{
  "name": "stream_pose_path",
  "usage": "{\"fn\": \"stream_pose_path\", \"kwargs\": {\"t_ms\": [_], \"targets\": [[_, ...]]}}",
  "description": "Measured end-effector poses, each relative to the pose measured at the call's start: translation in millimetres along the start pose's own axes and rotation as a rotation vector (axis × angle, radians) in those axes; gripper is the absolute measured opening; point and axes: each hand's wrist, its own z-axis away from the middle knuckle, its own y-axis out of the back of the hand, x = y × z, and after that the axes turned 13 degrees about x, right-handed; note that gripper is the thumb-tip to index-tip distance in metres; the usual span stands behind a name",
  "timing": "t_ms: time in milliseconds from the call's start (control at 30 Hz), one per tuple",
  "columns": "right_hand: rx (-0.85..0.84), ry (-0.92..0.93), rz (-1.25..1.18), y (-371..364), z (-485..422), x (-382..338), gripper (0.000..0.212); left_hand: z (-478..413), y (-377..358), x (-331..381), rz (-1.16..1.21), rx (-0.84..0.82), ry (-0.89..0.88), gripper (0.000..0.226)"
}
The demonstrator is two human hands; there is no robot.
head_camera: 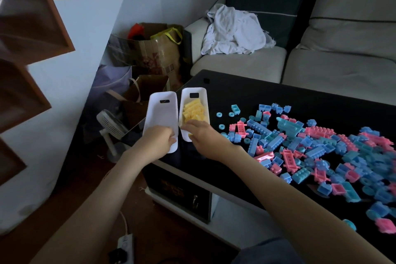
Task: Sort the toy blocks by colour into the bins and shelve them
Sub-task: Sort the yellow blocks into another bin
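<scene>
Yellow blocks [194, 111] are all gathered in the right-hand white bin [203, 94], which sits at the left corner of the black tabletop [246, 92]. No yellow shows in the loose pile. The empty white bin [160, 117] is just beside it, long sides nearly touching, and reaches past the tabletop's left edge. I cannot tell whether it rests there or is lifted.

Step in hand, as I judge it: yellow is done or nearly done, and a second bin is being brought into place for the next colour. Pink and blue blocks [310, 141] lie unsorted, mixed together across the right half of the tabletop, well apart from both bins. Nothing is shelved yet; the brown shelves [32, 34] stand to the left.

Next move likely calls for:
- settling the empty bin flat on the tabletop
- reaching right across to the pile and picking one colour only
- care with small rings and wheel pieces, which look easy to miss

Pose:
- Left hand [159, 138]: fingers curled round the near end of the empty bin, gripping it, forearm running in from lower left.
- Right hand [199, 132]: palm down over the near end of the yellow bin, fingers bent toward the rim. A sliver of yellow shows beneath them. Whether it grips the rim, pinches a block, or only rests there, I cannot tell.
</scene>
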Motion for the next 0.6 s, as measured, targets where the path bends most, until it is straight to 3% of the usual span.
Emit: {"fn": "stream_pose_path", "kwargs": {"t_ms": [167, 300, 600], "targets": [[0.127, 0.095, -0.098, 16.2, 1.8, -13.6, 0.049, -1.3, -7.9, 2.8, 0.214, 0.068, 0.050, 0.019], [0.166, 0.010, -0.215, 22.5, -0.4, -22.1, 0.042, -2.2, -6.4, 0.9, 0.404, 0.207, 0.147, 0.006], [0.122, -0.160, -0.432, 25.3, -0.2, -29.8, 0.050, 0.9, 13.4, 5.3, 0.496, 0.434, 0.103, 0.032]]}}
